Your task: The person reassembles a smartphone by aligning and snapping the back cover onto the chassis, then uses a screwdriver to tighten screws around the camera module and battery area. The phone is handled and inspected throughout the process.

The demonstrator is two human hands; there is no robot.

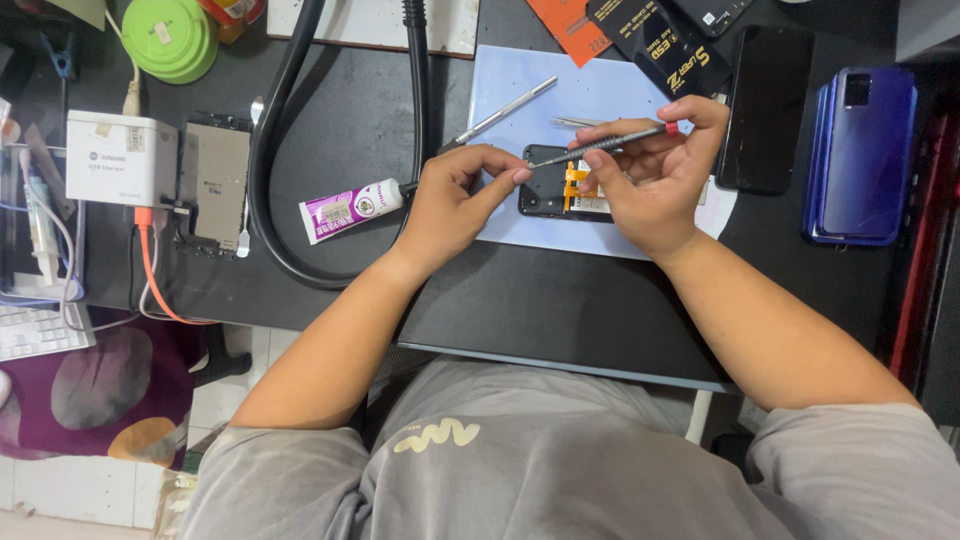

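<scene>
**Two hands over an opened phone**

We see a small black phone (548,185) lying on a pale blue mat (520,90), its back cover off. The inside shows dark, with an orange flex strip and a pale patch near its middle. Its right part is hidden under our right hand, so we cannot tell its full outline; what shows suggests its long axis runs left to right across the mat.

Our right hand (655,185) pinches a thin grey screwdriver (610,143) between thumb and fingers, closed around the shaft. The tool has a red cap at its far right end, by the fingertips. Its long axis runs from upper right down to lower left, and the tip points left, reaching toward the phone's far edge near our left hand.

Our left hand (455,205) comes in from the left, its fingers curled; thumb and forefinger meet at the phone's left end, touching it, but we cannot tell whether they pinch anything.

We count one opened phone, one screwdriver in hand, one second metal tool (505,113) lying aslant on the mat, and one pair of tweezers (580,122) beyond the phone. One purple-and-white glue tube (350,210) lies just left of the left hand. On the right lie one black phone (768,105) and a stack of blue phones (860,155).
</scene>
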